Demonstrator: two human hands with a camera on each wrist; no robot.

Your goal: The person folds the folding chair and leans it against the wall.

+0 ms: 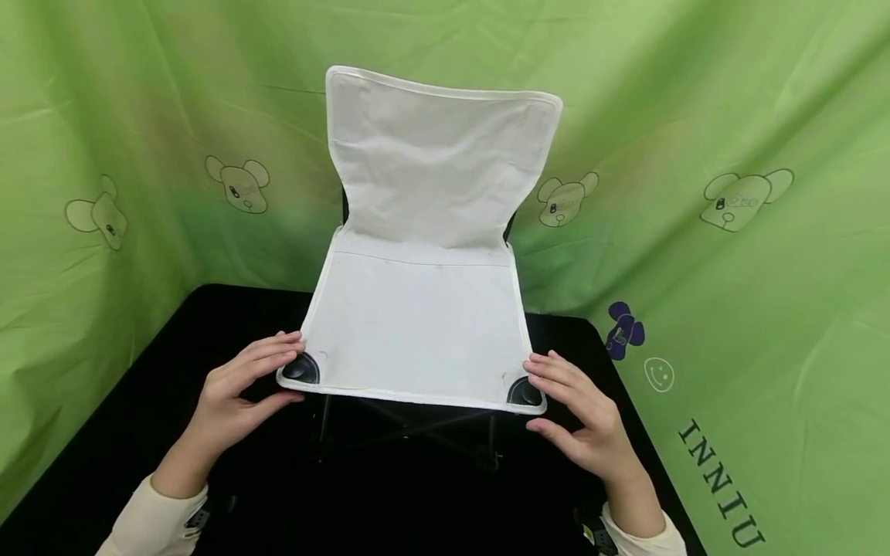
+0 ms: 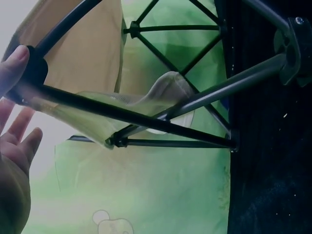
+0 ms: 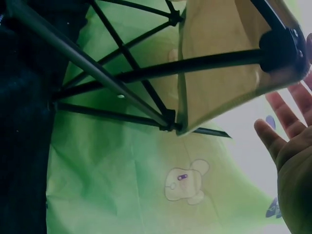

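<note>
A folding camp chair (image 1: 417, 324) with white fabric stands unfolded and upright, its seat facing me and its backrest (image 1: 441, 154) behind. Black tube legs (image 2: 131, 114) cross beneath the seat. At the seat's front left corner, my left hand (image 1: 239, 390) touches the edge beside a black corner patch (image 1: 302, 369), fingers nearly straight and thumb lower. My right hand (image 1: 587, 413) lies against the front right corner by the other black patch (image 1: 524, 391), its thumb apart from the fabric. Under that corner, the right wrist view shows a black joint (image 3: 280, 51).
The chair stands on a black-covered table (image 1: 417, 510). Green cloth (image 1: 695, 100) with printed bear heads hangs behind and on both sides, close to the table's edges. Lettering runs down the cloth at the right.
</note>
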